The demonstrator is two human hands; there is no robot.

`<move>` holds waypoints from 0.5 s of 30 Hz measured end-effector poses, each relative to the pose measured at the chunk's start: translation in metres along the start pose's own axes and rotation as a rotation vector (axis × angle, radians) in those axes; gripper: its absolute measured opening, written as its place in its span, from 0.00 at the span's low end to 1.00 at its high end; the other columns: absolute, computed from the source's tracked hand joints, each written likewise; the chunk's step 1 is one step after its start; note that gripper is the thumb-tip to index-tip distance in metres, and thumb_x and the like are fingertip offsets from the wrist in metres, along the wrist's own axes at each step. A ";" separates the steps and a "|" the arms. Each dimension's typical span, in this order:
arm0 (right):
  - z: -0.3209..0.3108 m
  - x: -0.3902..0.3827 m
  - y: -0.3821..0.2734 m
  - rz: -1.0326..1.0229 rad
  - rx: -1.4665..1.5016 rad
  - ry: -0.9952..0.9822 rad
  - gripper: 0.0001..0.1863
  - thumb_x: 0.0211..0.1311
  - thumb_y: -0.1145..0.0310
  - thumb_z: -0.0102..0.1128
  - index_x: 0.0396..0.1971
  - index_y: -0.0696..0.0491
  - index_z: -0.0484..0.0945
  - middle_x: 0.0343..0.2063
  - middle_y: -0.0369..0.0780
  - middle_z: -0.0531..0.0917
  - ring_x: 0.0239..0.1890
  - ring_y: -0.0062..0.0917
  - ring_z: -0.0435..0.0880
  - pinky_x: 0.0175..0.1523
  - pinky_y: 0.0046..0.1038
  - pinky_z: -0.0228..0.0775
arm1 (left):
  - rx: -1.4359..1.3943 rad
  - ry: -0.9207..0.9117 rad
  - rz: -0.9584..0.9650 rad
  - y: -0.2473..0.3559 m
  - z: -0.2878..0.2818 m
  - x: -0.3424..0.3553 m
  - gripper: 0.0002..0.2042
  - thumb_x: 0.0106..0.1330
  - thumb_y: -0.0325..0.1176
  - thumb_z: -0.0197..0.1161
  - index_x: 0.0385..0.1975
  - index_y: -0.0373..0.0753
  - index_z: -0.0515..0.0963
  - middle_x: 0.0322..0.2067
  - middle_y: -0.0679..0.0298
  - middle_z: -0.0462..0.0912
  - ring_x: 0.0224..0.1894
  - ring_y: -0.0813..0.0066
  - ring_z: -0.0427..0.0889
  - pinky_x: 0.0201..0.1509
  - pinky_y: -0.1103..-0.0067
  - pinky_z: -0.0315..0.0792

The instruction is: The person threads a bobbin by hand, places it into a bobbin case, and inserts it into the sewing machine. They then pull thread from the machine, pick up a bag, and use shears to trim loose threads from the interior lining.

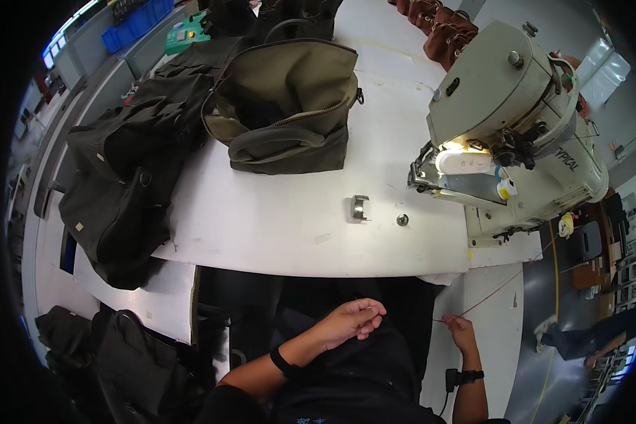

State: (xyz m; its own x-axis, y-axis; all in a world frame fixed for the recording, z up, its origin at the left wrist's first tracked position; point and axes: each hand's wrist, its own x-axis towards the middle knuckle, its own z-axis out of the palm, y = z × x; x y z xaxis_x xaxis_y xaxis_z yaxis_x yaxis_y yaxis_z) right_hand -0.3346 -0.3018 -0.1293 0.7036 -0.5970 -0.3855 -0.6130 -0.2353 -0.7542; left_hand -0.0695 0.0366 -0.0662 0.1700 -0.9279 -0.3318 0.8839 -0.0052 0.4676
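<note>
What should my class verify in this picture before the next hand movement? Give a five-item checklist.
1. Thin red thread held in right hand: ok.
2. Left hand empty: cannot tell; it is curled.
3. Both hands clear of the cream metal sewing machine: ok.
4. Smooth white tabletop free of loose parts: not ok; a curved silvery metal piece and small round metal piece lie there.
5. Open dark-olive fabric bag apart from machine: ok.

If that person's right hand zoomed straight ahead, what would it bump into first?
Probably the front edge of the white sewing table, just ahead of the right hand. Depth is hard to judge; if higher, it might pass over toward the sewing machine.
</note>
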 end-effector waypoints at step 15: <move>0.017 -0.007 -0.017 -0.198 0.439 0.397 0.18 0.77 0.60 0.47 0.45 0.62 0.76 0.28 0.40 0.82 0.33 0.26 0.83 0.45 0.29 0.77 | 0.019 0.033 -0.029 -0.009 0.000 0.007 0.08 0.78 0.33 0.49 0.46 0.39 0.73 0.30 0.69 0.74 0.24 0.86 0.66 0.28 0.86 0.65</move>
State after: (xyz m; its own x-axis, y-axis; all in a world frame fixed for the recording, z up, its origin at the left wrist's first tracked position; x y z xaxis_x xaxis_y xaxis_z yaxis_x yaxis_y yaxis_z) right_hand -0.3231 -0.2801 -0.1227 0.5498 -0.8336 -0.0523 -0.2202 -0.0843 -0.9718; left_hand -0.0757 0.0301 -0.0730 0.1591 -0.9143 -0.3726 0.8804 -0.0394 0.4726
